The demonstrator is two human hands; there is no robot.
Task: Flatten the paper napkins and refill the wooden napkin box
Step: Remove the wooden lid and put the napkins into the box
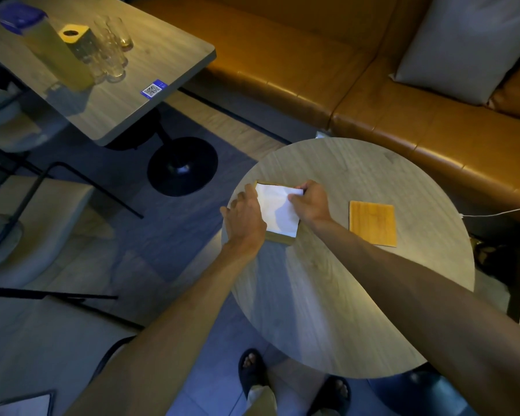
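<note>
A wooden napkin box (278, 237) stands on the round table (342, 295) near its left edge, with white paper napkins (275, 208) lying in its open top. My left hand (245, 216) rests on the napkins' left side, fingers spread and pressing down. On the stack's far right corner sits my right hand (309, 202), its fingers curled around the edge of the napkins. The flat wooden lid (372, 222) lies on the table to the right of the box, apart from it.
An orange bench seat (327, 76) with a grey cushion (463, 43) runs behind the table. A rectangular table (150, 67) at upper left carries a pitcher (51, 46), several glasses (111, 49) and another wooden box (78, 40). Chairs stand at left.
</note>
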